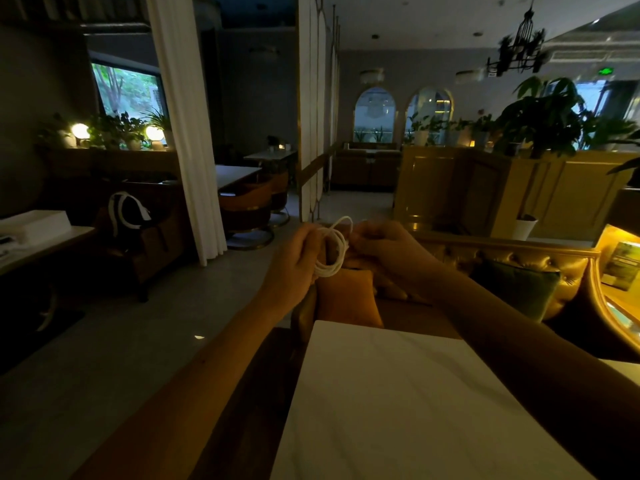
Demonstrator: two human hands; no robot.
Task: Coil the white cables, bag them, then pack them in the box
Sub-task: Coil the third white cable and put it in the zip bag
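A white cable [333,249] is wound into a small coil of several loops and held up in the air between both hands, well above the white tabletop [398,403]. My left hand [298,261] grips the left side of the coil. My right hand [384,247] pinches the cable at the coil's right side, where one loop sticks up. No bag shows in this dim view. A white box [34,225] stands on a side table far to the left.
An orange cushion [346,296] lies on the seat just beyond the table's far edge. A golden tufted sofa [512,261] with a green cushion [516,285] runs to the right. Chairs, a white curtain [187,133] and open floor are to the left.
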